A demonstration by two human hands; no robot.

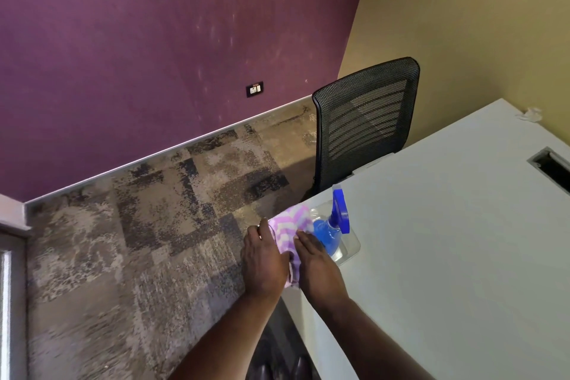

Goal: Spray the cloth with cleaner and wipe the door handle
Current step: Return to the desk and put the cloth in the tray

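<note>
- While both hands sit at the desk (447,256) corner, the cloth (290,225) lies bunched on the edge, pink-and-white striped, partly hanging off.
- Left hand (263,259) lies over the cloth's left side, fingers curled down onto it; a firm grip or just pressing, cannot tell.
- Right hand (317,265) lies flat on the cloth's right side, fingers stretched out, not gripping.
- Spray bottle (334,228) stands just beside the cloth, touching or nearly so: clear body, blue liquid, blue trigger head.
- Cloth looks soft, light and floppy; gather a fold to lift it.
- Bottle looks like rigid, smooth plastic, probably light; take it at the neck under the trigger.
- Door handle not in view; spraying not yet done, judging by the untouched bottle.
</note>
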